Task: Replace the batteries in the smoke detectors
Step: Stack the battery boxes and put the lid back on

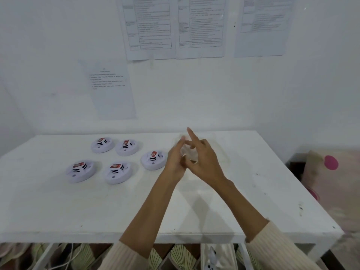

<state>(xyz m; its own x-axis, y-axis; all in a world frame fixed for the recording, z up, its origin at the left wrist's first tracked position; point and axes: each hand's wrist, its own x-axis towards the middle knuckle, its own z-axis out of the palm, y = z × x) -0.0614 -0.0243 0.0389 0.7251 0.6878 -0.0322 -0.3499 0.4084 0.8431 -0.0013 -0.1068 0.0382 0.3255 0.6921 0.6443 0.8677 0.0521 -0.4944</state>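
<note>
Well inside the table (263,201) edges, left hand (175,161) and right hand (206,162) touch, grip unclear.

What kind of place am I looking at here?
Likely a plain indoor workroom, perhaps at home: a white table against a white wall, printed sheets posted on it, and five smoke detectors laid out.

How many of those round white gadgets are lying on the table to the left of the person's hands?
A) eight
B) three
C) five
C: five smoke detectors lie on the table, two at the back, one nearer the hands, two in front.
</note>
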